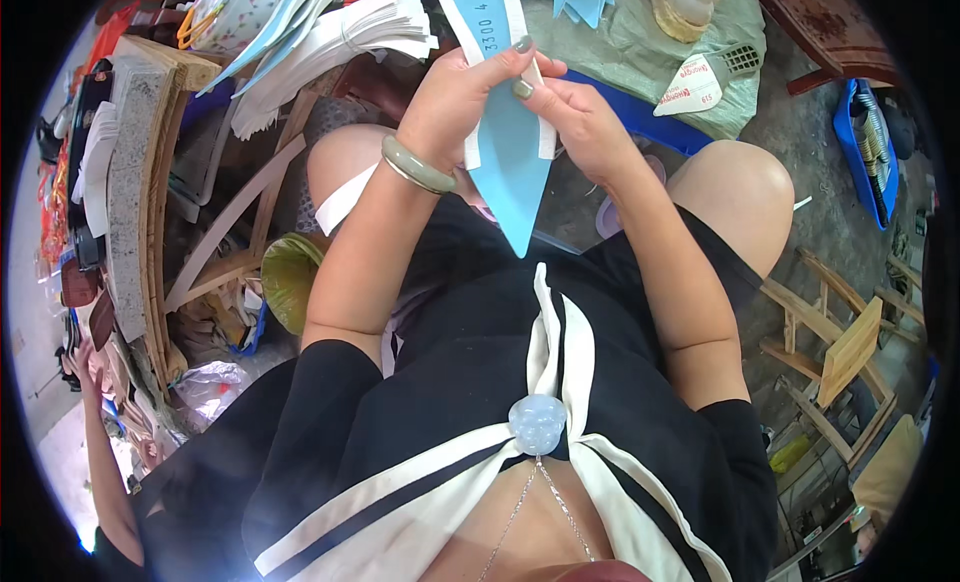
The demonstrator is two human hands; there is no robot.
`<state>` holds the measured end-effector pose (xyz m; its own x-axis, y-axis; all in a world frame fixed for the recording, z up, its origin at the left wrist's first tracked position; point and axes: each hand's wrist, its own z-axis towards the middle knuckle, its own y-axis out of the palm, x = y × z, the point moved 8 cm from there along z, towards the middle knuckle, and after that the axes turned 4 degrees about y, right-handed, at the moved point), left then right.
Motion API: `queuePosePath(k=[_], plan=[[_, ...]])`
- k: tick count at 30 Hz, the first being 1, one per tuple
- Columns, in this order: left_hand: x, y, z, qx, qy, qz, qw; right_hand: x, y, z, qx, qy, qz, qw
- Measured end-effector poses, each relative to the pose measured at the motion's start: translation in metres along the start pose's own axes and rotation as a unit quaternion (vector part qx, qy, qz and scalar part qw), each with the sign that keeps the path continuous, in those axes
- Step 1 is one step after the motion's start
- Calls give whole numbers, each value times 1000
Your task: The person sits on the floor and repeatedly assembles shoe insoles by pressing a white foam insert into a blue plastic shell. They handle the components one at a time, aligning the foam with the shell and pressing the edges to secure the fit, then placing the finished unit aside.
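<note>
Above my lap I hold a long, pointed light-blue sheet piece, shaped like a shoe insole, its tip toward me. White strips run along both its long edges, and dark printing shows on its far part. My left hand grips the left edge, thumb on top, fingers hidden beneath. On the opposite edge, my right hand pinches the white strip with its thumb. The two thumbs nearly meet over the piece. A bracelet circles my left wrist.
A tied bundle of white strips lies far left beside more blue pieces. Ahead right, a greenish sack carries a jar and a white-and-grey patch. Wooden stools stand right; another person's arm shows left.
</note>
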<state>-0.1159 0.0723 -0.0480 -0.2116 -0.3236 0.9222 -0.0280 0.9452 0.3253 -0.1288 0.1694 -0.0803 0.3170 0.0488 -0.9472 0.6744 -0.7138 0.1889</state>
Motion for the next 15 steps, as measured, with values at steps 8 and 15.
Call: queuePosePath(k=[8, 15], plan=[[23, -22, 5, 16, 73, -78, 994, 32, 26, -2, -18, 45, 13, 999], [27, -17, -1, -44, -48, 142, 988, -4, 15, -4, -41, -20, 2, 999]])
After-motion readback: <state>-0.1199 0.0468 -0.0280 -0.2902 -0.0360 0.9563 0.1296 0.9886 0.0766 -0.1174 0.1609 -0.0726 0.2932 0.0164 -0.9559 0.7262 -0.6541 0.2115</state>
